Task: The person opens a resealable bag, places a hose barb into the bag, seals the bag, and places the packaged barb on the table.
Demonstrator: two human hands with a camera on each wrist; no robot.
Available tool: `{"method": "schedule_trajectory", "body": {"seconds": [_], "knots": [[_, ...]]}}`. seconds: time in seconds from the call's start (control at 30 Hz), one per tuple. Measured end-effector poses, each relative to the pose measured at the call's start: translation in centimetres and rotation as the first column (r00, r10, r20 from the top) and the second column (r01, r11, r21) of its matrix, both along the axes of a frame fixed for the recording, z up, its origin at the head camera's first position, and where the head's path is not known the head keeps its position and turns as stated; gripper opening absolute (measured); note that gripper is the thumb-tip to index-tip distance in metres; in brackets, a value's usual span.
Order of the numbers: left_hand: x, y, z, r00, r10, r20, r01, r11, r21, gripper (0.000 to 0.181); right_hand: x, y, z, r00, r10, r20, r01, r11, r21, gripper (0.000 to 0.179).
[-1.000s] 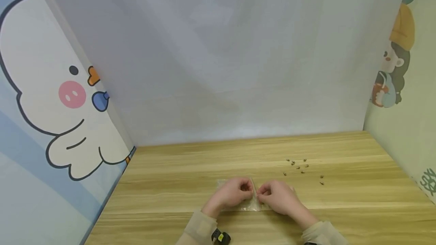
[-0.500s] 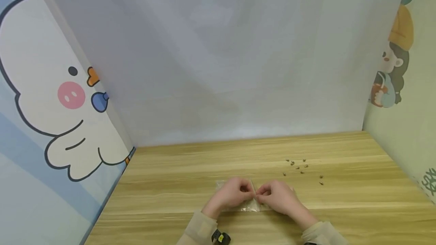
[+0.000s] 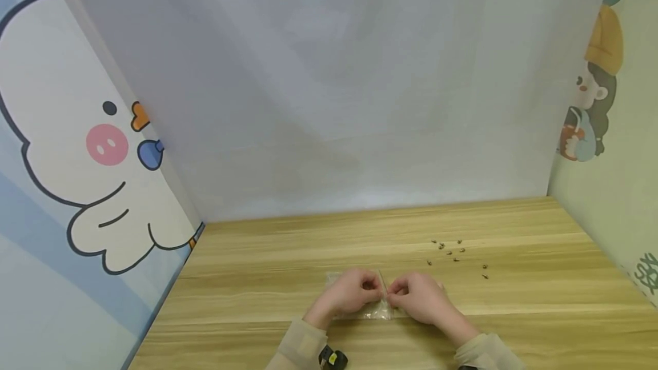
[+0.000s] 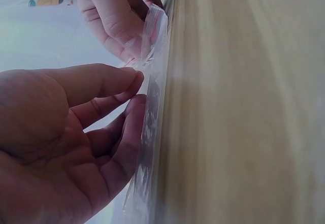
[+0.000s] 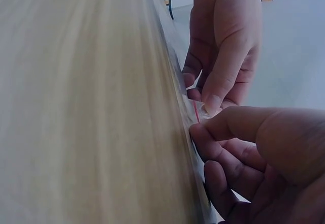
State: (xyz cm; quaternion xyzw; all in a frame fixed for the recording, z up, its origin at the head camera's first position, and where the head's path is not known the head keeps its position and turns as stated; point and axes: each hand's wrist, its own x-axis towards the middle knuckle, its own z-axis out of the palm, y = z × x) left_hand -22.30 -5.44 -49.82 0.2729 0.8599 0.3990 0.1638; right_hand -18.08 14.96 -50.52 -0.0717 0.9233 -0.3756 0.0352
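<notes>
A clear plastic zip bag [image 3: 379, 311] lies flat on the wooden table, with a red line along its seal [image 5: 196, 111] in the right wrist view. My left hand [image 3: 352, 291] pinches the bag just left of the seal strip, thumb against forefinger. From the other side my right hand [image 3: 420, 298] pinches the bag's mouth edge, its fingertips close to the left ones. In the left wrist view, the clear film [image 4: 156, 82] stands up slightly between the two hands. Much of the bag is hidden beneath the left hand.
Several small dark metal pieces, like tiny screws [image 3: 449, 253], lie scattered on the table [image 3: 257, 267] beyond the right hand. A pale grey curtain [image 3: 329, 101] hangs at the table's back edge, with printed cartoon panels on both sides.
</notes>
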Motion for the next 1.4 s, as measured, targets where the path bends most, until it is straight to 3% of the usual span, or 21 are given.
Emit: {"method": "schedule_trajectory", "body": {"seconds": [0.23, 0.43, 0.63, 0.93, 1.13, 1.4], "knots": [[0.0, -0.1, 0.0, 1.000, -0.003, 0.008, 0.002, 1.000, 0.005, 0.015, 0.0, 0.0, 0.0, 1.000, -0.002, -0.009, 0.002, 1.000, 0.007, 0.008], [0.1, -0.2, 0.3, 0.998, 0.005, 0.070, -0.005, 1.000, 0.010, 0.013, 0.0, -0.2, -0.1, 0.999, 0.001, -0.043, 0.000, 1.000, 0.005, 0.022], [0.1, -0.5, 0.5, 0.994, 0.003, 0.113, -0.005, 1.000, 0.014, 0.012, 0.3, -0.4, 0.1, 0.997, 0.042, -0.065, -0.043, 0.999, -0.012, 0.014], [0.0, -1.0, 0.3, 0.981, 0.031, 0.189, -0.036, 0.999, 0.022, 0.007, 0.5, -0.6, 0.4, 0.999, -0.025, -0.047, 0.027, 0.998, 0.049, 0.024], [-0.1, -1.1, 0.4, 0.982, 0.006, 0.190, -0.014, 0.999, 0.041, 0.010, 0.5, -0.6, 0.2, 0.999, -0.019, -0.047, 0.022, 0.998, 0.062, 0.021], [0.0, -0.9, 0.5, 0.971, -0.054, 0.231, 0.024, 0.991, 0.131, 0.013, 0.4, -0.2, 0.4, 0.999, -0.021, -0.044, 0.024, 0.998, 0.051, 0.029]]}}
